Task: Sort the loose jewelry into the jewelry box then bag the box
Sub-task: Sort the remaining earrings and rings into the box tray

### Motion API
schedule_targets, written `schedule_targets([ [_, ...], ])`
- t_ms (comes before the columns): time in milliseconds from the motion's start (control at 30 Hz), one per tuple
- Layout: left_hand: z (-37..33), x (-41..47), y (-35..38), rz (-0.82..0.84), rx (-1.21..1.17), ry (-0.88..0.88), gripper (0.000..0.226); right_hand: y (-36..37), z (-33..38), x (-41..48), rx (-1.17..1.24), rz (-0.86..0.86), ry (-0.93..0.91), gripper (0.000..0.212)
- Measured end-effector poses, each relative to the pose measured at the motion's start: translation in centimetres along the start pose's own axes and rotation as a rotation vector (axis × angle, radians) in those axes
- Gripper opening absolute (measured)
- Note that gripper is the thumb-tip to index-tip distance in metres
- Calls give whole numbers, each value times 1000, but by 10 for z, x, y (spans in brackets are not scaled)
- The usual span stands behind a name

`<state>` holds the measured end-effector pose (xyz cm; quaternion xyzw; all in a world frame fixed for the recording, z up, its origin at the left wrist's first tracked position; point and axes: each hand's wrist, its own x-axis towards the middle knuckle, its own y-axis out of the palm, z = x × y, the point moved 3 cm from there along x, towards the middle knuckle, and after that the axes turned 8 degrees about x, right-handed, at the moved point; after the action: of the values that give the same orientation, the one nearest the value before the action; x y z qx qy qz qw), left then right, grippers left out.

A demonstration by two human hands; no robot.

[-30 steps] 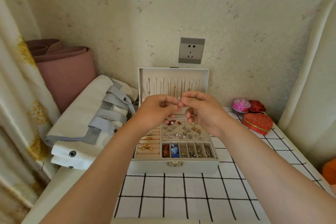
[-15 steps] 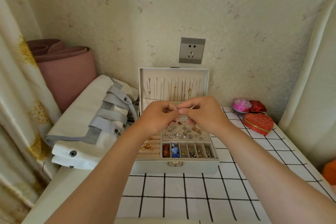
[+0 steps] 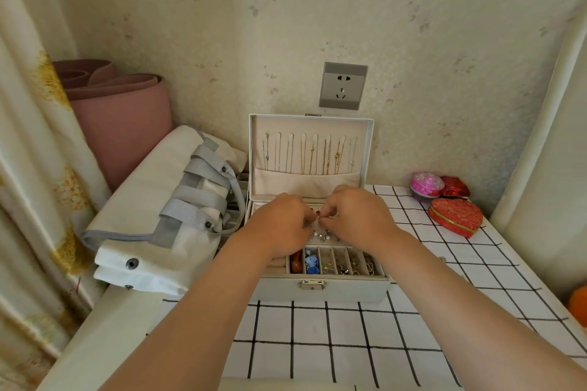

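Left hand (image 3: 279, 227) and right hand (image 3: 357, 216) jointly pinch a small jewelry piece (image 3: 318, 216) just above the middle tray of the jewelry box (image 3: 317, 290).

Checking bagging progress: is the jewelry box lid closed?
No, the jewelry box has its lid standing upright, necklaces hanging inside.

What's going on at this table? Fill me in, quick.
A person is sorting jewelry. The left hand and right hand meet low over the open jewelry box, both pinching a small red piece between their fingertips. The lid stands upright with chains hung inside. The white bag lies to the left of the box, which is not yet bagged.
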<state>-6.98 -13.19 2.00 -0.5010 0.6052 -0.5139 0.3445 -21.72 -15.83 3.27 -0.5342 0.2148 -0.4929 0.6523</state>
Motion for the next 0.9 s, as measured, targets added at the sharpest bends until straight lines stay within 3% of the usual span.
schedule_targets([
  [333,1,-2,1,4,7,0,26,4,3,2,-44,42,-14,9],
  [467,0,-1,-1,-43,-12,23,27,-1,0,2,94,83,36,18],
  [633,-7,0,-2,-77,-28,61,32,-22,-23,4,277,11,132,17],
  [800,-7,0,4,-15,-31,41,24,-26,-52,-10,310,129,171,15],
  [900,-12,1,0,-80,2,34,23,-24,-60,-17,306,178,178,16],
])
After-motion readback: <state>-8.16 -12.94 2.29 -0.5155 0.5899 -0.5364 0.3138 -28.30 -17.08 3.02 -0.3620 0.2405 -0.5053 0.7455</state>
